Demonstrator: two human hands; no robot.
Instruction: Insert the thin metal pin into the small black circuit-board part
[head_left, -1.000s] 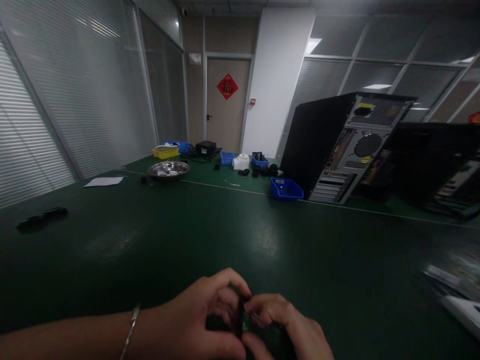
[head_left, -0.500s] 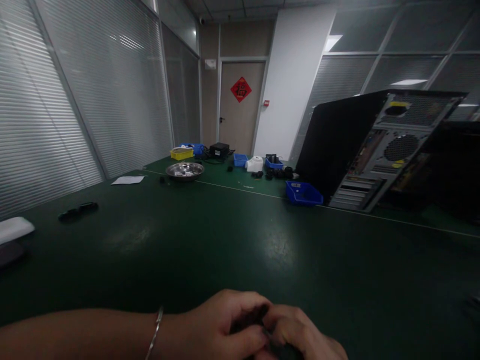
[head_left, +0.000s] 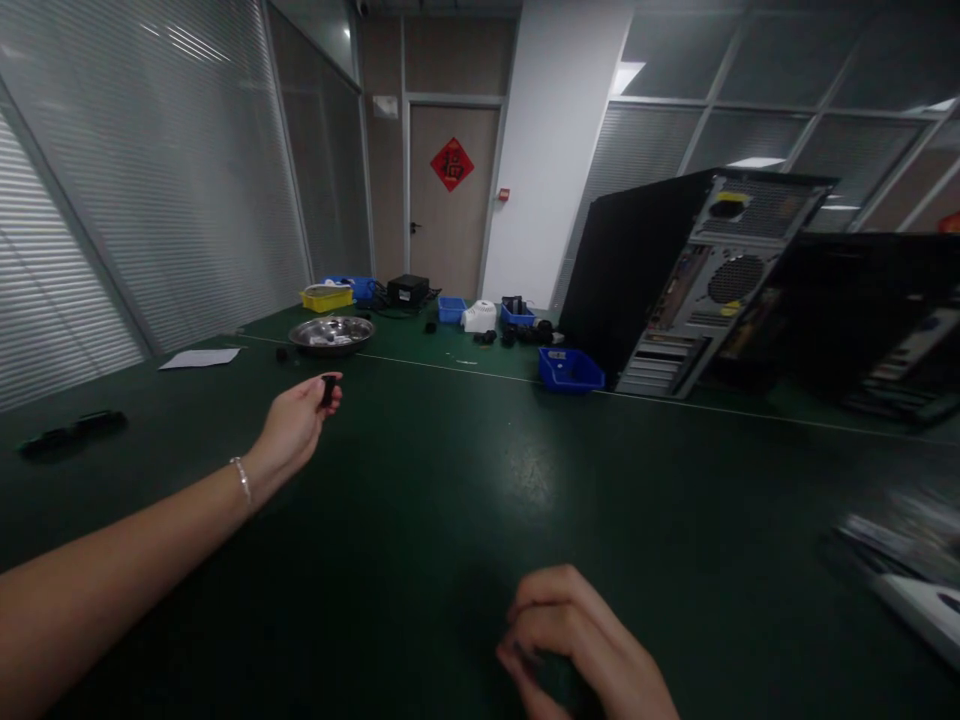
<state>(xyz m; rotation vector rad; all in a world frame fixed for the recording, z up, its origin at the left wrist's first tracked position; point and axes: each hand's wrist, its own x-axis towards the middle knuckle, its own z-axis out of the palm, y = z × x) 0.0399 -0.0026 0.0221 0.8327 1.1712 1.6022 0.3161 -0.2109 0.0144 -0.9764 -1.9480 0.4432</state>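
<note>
I faced a dark green surface (head_left: 450, 470), blinds-covered glass partitions (head_left: 150, 180) on my left, brown door (head_left: 448, 200) with red diamond sign (head_left: 452, 164) ahead, white pillar (head_left: 551, 150), dim ceiling panels (head_left: 627, 76).

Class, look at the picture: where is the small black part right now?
In the head view, the small black part is pinched in the left hand, raised over the green table, just before the metal bowl.

My hands have separated. Left hand (head_left: 294, 425) now reaches out, pinching a small black part (head_left: 328, 389). Right hand (head_left: 577, 640) stays low, curled.
</note>
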